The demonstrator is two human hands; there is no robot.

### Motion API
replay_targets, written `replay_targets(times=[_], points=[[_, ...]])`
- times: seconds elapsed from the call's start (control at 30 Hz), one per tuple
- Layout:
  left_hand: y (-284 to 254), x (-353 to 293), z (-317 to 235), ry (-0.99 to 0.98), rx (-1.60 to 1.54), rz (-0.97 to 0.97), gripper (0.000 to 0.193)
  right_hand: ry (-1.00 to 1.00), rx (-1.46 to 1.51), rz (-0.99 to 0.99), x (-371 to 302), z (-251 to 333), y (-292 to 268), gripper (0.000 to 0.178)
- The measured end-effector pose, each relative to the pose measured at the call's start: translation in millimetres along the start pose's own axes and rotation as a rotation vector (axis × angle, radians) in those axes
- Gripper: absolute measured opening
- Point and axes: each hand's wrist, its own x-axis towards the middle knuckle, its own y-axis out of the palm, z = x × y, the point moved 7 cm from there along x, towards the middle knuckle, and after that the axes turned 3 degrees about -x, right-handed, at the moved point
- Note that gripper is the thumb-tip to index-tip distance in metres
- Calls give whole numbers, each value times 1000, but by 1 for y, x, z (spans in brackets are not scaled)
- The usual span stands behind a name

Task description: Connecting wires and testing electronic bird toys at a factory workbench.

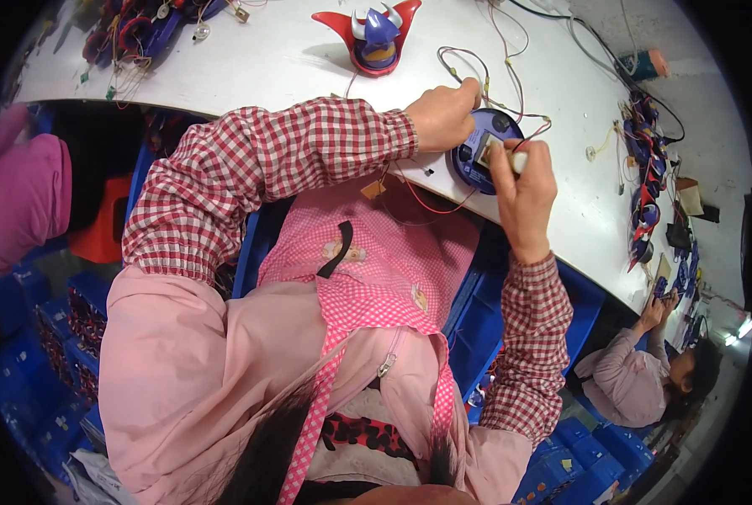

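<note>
A round, dark purple plastic base lies near the front edge of the white table, with a squarish recess and thin wires at its rim. My left hand is closed at the base's upper left edge, fingers curled against it. My right hand is over the base's right side, closed round a tool with a white, rounded handle. The tool's working end is hidden by my fingers at the recess. Red and black wires run from the base across the table.
A purple-and-red horned toy figure stands at the back. Several toy parts with wires lie piled at the far left and right. Blue bins sit below the table edge. Another person works at the right.
</note>
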Motion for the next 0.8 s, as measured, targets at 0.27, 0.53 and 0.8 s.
replay_targets(times=[0.27,0.53,0.8], points=[[-2,0,-1,7,-13,9,28,132,104,38,1,-26,9,22],[-81,-137,21,-186,-466,-216,17,-238,230,82,-81,59,-10,28],[-47,-195,63,-383,-579,-269,18,838,1326,330,-119,36,136,29]])
